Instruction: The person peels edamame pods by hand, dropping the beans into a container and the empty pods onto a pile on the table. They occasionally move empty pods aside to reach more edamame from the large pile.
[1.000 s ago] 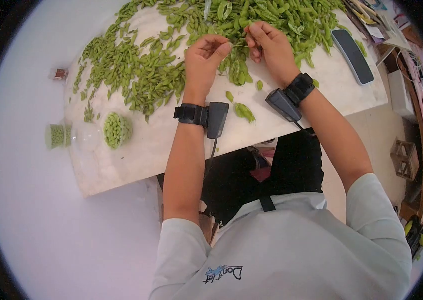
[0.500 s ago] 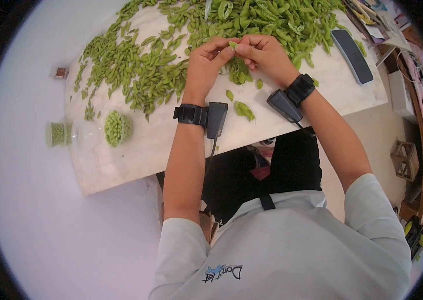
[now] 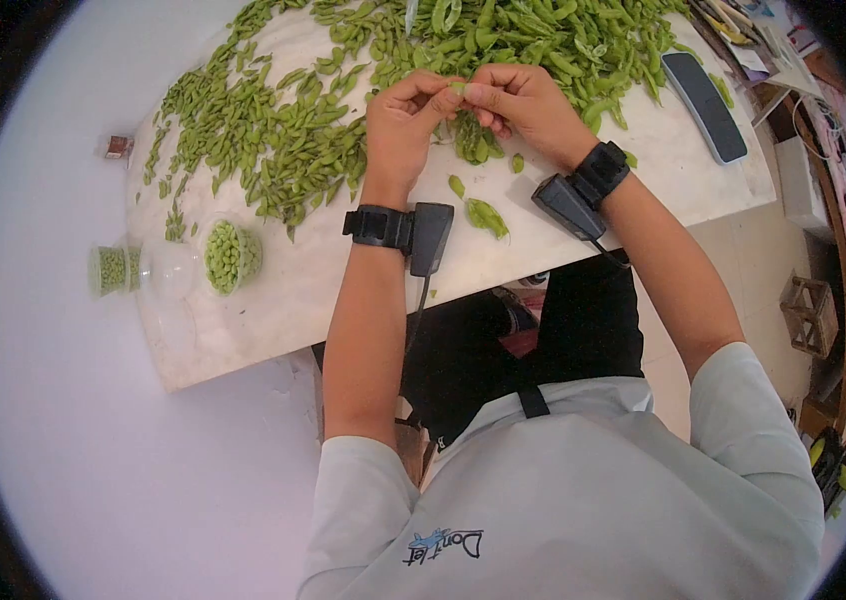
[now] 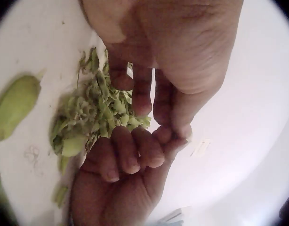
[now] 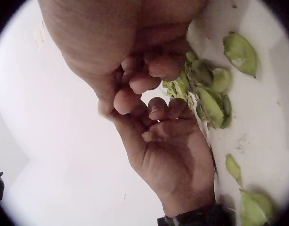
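Fingertip to fingertip above the table, my left hand (image 3: 400, 135) and right hand (image 3: 535, 112) pinch a small green edamame pod (image 3: 459, 88) between them. Both wrist views show thumbs and forefingers meeting, where the pod is hidden behind the fingers. The other fingers of each hand curl loosely inward. Just beyond the hands spreads a heap of edamame pods (image 3: 543, 40), with smaller pods (image 3: 273, 150) scattered to the left. Under the hands lies a clump of opened pods (image 4: 102, 108).
A clear tub of shelled beans (image 3: 231, 258) stands on the table's left side, near a second tub (image 3: 113, 270) at the edge. A phone (image 3: 705, 108) lies on the right. Loose pods (image 3: 486, 218) lie near the front edge of the table (image 3: 363, 325).
A second ago the hands were apart with a thin strand between them. They came together at a green pod, and have since shifted slightly left.
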`<act>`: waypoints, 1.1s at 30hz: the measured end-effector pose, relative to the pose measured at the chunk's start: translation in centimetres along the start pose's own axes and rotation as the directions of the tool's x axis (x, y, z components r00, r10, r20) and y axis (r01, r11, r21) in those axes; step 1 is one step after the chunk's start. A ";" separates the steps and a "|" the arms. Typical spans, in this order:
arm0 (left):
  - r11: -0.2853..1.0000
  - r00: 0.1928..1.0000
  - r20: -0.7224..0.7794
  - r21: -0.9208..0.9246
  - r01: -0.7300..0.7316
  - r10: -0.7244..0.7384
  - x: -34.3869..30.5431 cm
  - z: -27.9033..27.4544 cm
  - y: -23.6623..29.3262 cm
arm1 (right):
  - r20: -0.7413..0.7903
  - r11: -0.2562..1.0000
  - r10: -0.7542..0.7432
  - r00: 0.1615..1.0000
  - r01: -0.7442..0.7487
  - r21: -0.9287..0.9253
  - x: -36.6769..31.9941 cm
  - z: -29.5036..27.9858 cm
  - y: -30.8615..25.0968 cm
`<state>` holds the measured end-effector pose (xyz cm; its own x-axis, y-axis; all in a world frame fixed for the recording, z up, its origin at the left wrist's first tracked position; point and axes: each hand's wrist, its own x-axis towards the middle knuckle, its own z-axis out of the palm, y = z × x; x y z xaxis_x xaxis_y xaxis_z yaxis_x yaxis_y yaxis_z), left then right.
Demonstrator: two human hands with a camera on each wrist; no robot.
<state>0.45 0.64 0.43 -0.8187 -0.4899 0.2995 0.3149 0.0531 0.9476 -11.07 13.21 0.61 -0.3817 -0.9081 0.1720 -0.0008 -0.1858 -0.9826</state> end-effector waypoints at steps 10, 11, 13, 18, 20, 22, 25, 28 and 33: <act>0.996 1.000 -0.002 0.084 0.022 -0.022 -0.1 -0.1 -0.1 | -0.004 1.000 -0.025 1.000 0.025 -0.008 0.0 0.1 -0.1; 0.996 1.000 -0.003 0.090 0.022 -0.022 -0.1 0.0 0.0 | 0.000 1.000 -0.025 1.000 0.025 -0.005 0.0 0.1 -0.1; 0.994 1.000 -0.014 0.101 0.030 -0.028 -0.1 0.0 -0.2 | 0.008 1.000 -0.021 1.000 0.021 0.002 0.0 0.0 0.0; 0.993 0.999 -0.019 0.109 0.049 -0.047 0.0 -0.2 -0.4 | 0.033 0.999 -0.030 0.999 0.029 0.017 0.0 0.1 0.1; 0.995 0.999 0.013 0.093 0.033 -0.035 0.0 -0.3 -0.4 | 0.041 1.000 -0.028 0.999 0.027 0.016 0.0 0.1 0.2; 0.996 0.999 0.029 0.089 0.026 -0.028 0.0 -0.5 -0.6 | 0.046 1.000 -0.015 0.999 0.014 0.026 0.0 0.0 0.2; 0.997 0.998 0.041 0.070 0.035 -0.038 -0.2 -0.7 -1.1 | 0.031 0.999 -0.026 0.999 0.027 -0.039 0.1 -0.1 0.7; 0.999 0.996 0.080 0.026 0.023 -0.025 -0.1 -0.7 -1.0 | 0.094 0.995 0.030 0.995 -0.038 0.090 -0.3 -0.1 -0.7; 0.997 0.990 0.118 0.030 0.078 -0.081 -0.5 -0.2 0.5 | 0.143 0.971 0.067 0.987 -0.097 0.218 -0.3 -0.2 -0.5</act>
<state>1.05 0.75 0.74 -0.8926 -0.3861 0.2329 0.2355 0.0412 0.9710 -11.12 13.59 1.03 -0.2447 -0.9628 0.1143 0.2374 -0.1738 -0.9558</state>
